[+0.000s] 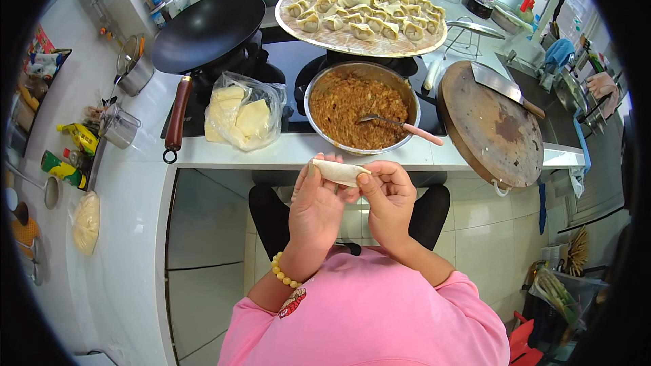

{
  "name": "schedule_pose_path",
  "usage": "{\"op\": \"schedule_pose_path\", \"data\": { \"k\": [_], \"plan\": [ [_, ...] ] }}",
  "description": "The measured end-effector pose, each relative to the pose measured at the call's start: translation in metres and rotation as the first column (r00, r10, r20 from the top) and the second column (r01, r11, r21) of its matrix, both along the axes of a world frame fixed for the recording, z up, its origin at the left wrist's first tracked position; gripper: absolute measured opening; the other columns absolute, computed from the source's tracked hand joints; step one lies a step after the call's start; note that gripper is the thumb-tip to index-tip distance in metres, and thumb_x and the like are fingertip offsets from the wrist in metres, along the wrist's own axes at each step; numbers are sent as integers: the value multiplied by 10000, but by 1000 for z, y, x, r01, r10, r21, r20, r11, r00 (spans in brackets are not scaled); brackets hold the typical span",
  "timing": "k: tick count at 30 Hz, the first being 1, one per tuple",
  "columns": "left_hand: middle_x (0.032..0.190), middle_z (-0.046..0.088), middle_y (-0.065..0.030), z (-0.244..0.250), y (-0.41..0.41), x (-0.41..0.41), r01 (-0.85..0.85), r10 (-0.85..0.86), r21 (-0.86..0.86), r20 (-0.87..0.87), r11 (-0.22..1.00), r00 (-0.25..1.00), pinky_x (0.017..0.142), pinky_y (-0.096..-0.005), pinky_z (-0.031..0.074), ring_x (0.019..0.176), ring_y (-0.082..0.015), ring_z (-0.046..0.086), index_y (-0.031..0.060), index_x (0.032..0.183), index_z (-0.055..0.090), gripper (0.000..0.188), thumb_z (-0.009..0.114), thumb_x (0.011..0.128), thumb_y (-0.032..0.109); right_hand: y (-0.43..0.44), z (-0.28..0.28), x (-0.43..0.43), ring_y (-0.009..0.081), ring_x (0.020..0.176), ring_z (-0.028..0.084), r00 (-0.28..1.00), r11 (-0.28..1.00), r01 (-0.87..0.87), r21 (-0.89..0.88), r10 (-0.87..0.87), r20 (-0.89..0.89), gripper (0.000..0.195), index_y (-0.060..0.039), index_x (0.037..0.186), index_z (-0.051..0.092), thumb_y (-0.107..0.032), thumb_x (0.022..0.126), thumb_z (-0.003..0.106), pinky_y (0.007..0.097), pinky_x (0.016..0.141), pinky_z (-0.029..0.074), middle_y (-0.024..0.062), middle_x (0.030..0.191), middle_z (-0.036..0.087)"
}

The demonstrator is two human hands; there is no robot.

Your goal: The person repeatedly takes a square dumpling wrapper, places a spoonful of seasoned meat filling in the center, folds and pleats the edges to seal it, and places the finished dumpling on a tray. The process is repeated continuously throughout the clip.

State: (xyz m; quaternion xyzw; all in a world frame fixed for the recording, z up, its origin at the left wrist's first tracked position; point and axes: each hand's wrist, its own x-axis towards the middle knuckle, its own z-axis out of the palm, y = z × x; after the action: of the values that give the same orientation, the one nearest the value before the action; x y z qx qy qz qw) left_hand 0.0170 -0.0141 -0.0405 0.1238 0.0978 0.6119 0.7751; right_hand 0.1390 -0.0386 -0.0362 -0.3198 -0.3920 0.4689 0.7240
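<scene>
Between my two hands is a folded dumpling wrapper, held by its ends in front of the counter edge. My left hand pinches one end with thumb and fingers. At the other end my right hand grips the wrapper between thumb and forefinger. Just beyond stands a steel bowl of minced filling, with a pink-handled spoon resting in it. A clear plastic bag of square wrappers lies left of the bowl. Behind it, a round tray carries several folded wontons.
A black wok sits at the left of the cooktop, its wooden handle towards me. On the right, a round chopping board overhangs the counter edge, with a cleaver on it. A spring onion stalk lies beside the board.
</scene>
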Motion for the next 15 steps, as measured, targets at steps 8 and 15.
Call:
{"op": "schedule_pose_path", "data": {
  "k": [8,15],
  "plan": [
    [1031,727,-159,12,16,8,-82,927,924,-373,374,35,797,-315,568,889,-231,718,-29,1045,685,135,671,912,-44,4,24,18,257,773,655,514,848,79,525,-486,707,275,21,1087,651,84,823,697,320,659,536,134,942,627],
    [1033,705,-167,32,6,-7,175,921,910,-388,376,39,783,-346,569,902,-301,704,-34,1067,686,195,686,872,-25,9,42,28,283,788,661,515,865,59,498,-454,727,252,10,1044,678,81,805,711,350,668,543,146,925,651]
  ]
}}
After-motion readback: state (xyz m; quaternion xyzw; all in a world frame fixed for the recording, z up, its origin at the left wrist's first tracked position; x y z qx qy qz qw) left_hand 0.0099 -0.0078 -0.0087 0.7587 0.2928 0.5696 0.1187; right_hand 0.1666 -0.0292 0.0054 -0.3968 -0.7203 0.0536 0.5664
